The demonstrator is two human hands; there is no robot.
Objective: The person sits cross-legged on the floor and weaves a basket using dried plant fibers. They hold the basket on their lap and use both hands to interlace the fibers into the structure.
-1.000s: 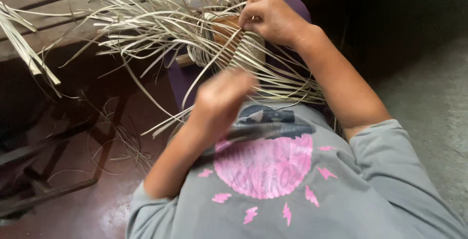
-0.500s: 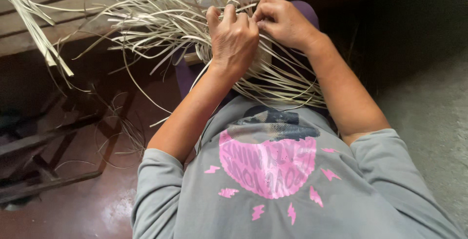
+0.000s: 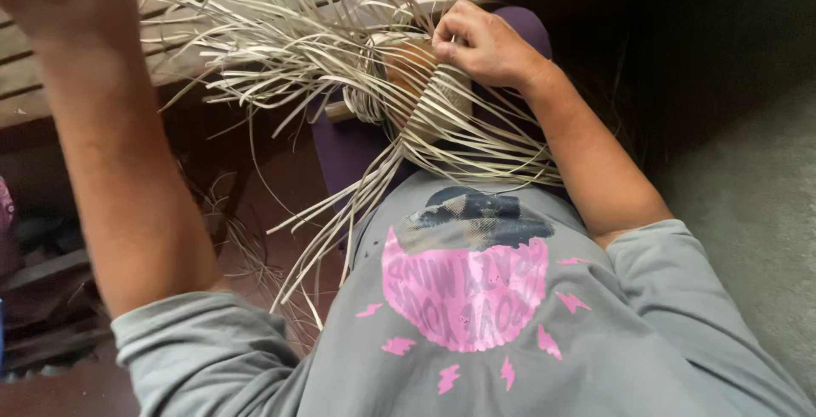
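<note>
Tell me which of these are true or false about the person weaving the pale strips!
1. The right hand pinches the pale flat cane strips at the small round woven piece. True.
2. The left hand rests on the woven piece. False: the left arm is raised and the hand is out of view.
3. The grey long-sleeved shirt bears a pink round print. True.
4. The loose strips are bright green. False: they are pale straw-coloured.
5. Wooden planks lie behind the strips. True.
</note>
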